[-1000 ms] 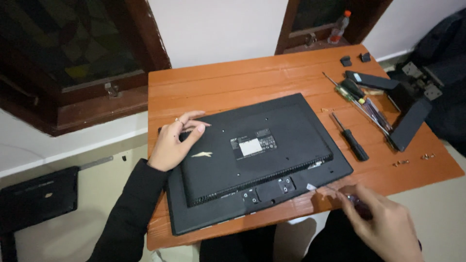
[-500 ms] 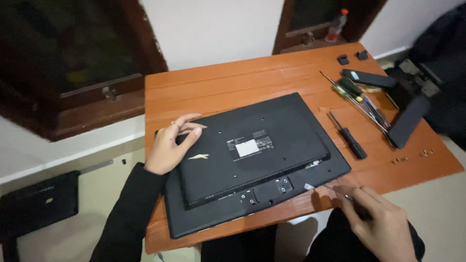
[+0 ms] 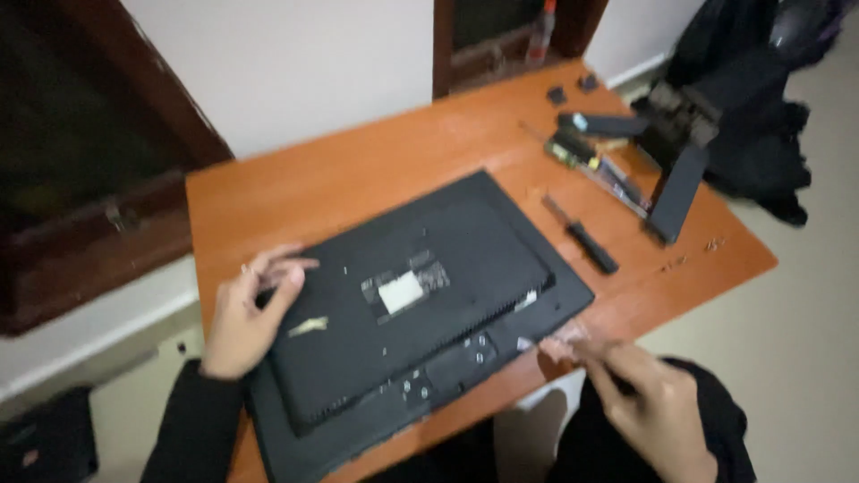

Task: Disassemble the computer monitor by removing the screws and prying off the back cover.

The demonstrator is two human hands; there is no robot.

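Note:
A black flat monitor (image 3: pixel 420 304) lies face down on an orange wooden table (image 3: pixel 376 170), its back panel up with a white label near the middle. My left hand (image 3: pixel 246 313) rests on the monitor's left edge, fingers spread over the corner. My right hand (image 3: pixel 640 402) sits at the monitor's lower right edge and grips a thin tool (image 3: pixel 537 344) whose tip touches the casing there. The frame is blurred, so the tool's kind is hard to tell.
A black-handled screwdriver (image 3: pixel 583 237) lies right of the monitor. Further right are a black monitor stand (image 3: pixel 680 179), other tools (image 3: pixel 582 152) and small screws (image 3: pixel 689 255). A dark bag (image 3: pixel 743 98) sits beyond the table's right end. A bottle (image 3: pixel 541 31) stands on the window ledge.
The view has tilted and blurred, so the table now looks rotated. Both hands keep their places on the monitor; the right hand has shifted a little along the lower edge.

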